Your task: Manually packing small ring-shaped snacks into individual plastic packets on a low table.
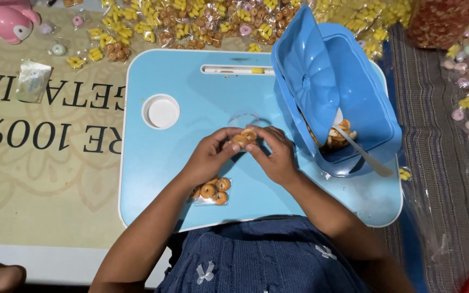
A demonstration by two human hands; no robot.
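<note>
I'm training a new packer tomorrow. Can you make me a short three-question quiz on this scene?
1. True or false: both hands hold a small clear bag of ring snacks.
2. Where does the filled packet lie? A) inside the box B) on the tray by the left wrist C) in the cup hole
3. What tool rests in the blue box?

Key: 1 true; 2 B, on the tray; 3 a spoon, lying on the loose rings.
</note>
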